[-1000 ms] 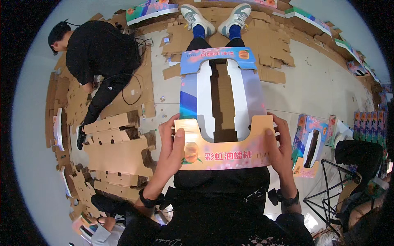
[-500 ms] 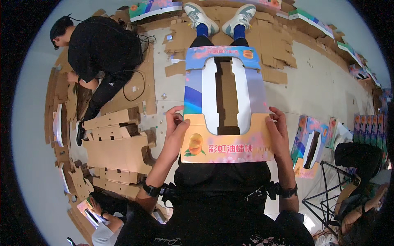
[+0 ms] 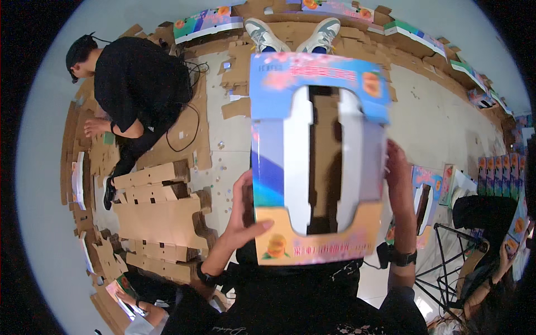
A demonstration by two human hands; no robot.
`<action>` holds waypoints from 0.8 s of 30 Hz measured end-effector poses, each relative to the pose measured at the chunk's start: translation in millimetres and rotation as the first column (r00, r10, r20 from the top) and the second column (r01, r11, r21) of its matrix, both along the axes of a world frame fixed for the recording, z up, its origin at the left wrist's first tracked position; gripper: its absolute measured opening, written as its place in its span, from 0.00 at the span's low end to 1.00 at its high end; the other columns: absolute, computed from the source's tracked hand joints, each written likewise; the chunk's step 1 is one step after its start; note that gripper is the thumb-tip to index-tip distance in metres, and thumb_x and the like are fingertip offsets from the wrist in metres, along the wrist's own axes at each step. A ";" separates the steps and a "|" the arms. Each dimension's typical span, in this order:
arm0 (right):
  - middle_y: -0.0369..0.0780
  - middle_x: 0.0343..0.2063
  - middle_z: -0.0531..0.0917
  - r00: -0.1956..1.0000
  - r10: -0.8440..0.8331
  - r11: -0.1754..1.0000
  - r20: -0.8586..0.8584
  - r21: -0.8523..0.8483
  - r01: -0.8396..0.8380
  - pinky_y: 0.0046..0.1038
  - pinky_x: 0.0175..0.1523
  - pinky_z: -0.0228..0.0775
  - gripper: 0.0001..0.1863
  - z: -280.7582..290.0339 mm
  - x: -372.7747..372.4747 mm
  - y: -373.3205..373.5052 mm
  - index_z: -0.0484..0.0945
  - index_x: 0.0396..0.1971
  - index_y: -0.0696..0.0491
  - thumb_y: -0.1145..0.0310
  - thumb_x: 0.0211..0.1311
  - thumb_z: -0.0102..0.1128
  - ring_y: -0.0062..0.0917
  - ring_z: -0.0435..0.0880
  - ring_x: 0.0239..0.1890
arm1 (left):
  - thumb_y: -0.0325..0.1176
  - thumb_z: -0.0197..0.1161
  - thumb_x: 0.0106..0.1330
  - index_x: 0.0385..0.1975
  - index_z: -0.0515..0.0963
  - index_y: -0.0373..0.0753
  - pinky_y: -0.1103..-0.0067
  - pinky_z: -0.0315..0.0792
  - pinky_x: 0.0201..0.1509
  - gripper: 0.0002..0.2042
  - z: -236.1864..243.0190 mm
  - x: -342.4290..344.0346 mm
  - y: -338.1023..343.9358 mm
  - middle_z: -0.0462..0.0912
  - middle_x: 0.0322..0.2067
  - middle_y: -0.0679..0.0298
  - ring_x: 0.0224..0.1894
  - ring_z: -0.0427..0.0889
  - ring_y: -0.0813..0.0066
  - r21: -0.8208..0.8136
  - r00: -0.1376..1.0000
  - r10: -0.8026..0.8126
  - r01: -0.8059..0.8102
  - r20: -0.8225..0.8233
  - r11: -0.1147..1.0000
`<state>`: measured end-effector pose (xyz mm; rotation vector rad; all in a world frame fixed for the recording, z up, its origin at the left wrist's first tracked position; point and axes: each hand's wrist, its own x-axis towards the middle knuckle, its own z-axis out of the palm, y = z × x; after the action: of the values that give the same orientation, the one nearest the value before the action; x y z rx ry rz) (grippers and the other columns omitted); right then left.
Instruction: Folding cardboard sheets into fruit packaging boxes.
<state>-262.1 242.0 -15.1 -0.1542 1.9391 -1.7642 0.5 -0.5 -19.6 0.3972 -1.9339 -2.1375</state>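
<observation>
A colourful printed cardboard box (image 3: 270, 162), blue at the far end and peach-orange at the near end with fruit pictures, is raised over my lap, slightly blurred. Its open middle shows white flaps and a brown cardboard inside. My left hand (image 3: 243, 215) grips its lower left side, thumb on the orange panel. My right hand (image 3: 397, 173) holds the right side, fingers partly hidden and smeared by motion.
Flattened brown cardboard (image 3: 153, 218) lies left, where a person in black (image 3: 139, 89) crouches. A similar box (image 3: 424, 195), upright printed boxes (image 3: 494, 173) and a black folding seat (image 3: 474, 212) are right. Co-workers' hands (image 3: 505, 257) show at the lower edges.
The box has risen nearer the camera, looking larger, and its far end has shifted rightward. My right hand has moved up along its side. The person on the left has moved a hand.
</observation>
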 end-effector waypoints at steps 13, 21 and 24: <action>0.42 0.57 0.78 0.986 -0.102 0.976 -0.130 -0.202 0.075 0.30 0.65 0.63 0.34 77.2 16.8 3.3 0.68 0.65 0.60 0.53 0.68 0.60 0.27 0.75 0.58 | 0.40 0.82 0.47 0.66 0.45 0.41 0.59 0.51 0.72 0.54 42.7 22.6 -1.6 0.53 0.67 0.51 0.72 0.52 0.54 -0.274 0.975 -0.219 0.200 -0.037 0.941; 0.42 0.58 0.78 0.948 0.035 0.975 -0.315 -0.196 -0.101 0.31 0.67 0.61 0.32 96.0 30.2 8.3 0.68 0.66 0.62 0.57 0.70 0.59 0.27 0.74 0.58 | 0.41 0.73 0.58 0.72 0.50 0.35 0.69 0.63 0.68 0.46 102.6 -21.8 -12.7 0.68 0.63 0.56 0.64 0.70 0.66 0.145 0.973 0.218 -0.206 -0.076 0.968; 0.43 0.61 0.75 0.971 -0.095 0.978 -0.220 -0.205 0.049 0.32 0.69 0.59 0.34 105.8 31.3 4.2 0.65 0.67 0.62 0.57 0.68 0.60 0.28 0.71 0.62 | 0.37 0.74 0.57 0.72 0.50 0.35 0.69 0.63 0.68 0.46 111.5 -33.8 -12.7 0.68 0.63 0.55 0.63 0.71 0.67 0.153 0.982 0.163 -0.147 -0.097 0.977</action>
<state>-230.8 246.2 90.8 -0.3763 1.9412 -2.0663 -33.3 -13.3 91.9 0.4328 -1.6379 -2.1574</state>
